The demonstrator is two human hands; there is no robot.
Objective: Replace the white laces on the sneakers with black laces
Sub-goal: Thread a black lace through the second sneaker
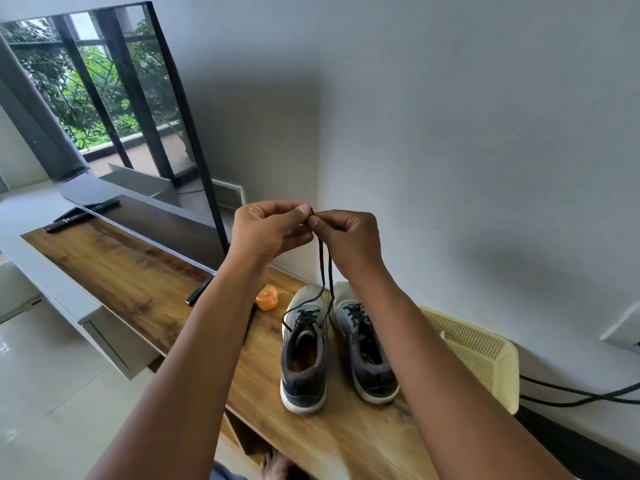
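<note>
Two grey sneakers stand side by side on the wooden TV cabinet (131,282), heels toward me. Black laces run through the eyelets of both the left sneaker (304,355) and the right sneaker (367,351). Both ends of the left sneaker's black lace (323,271) rise as two taut strands to my hands, held high above the shoes. My left hand (268,230) and my right hand (346,237) meet fingertip to fingertip and pinch the lace ends together. No white lace is in view.
A small orange round container (267,298) sits left of the sneakers. A large TV (114,109) stands on the cabinet at the left, with a remote (81,216) beside it. A pale yellow perforated basket (481,355) and black cables (571,393) lie at the right.
</note>
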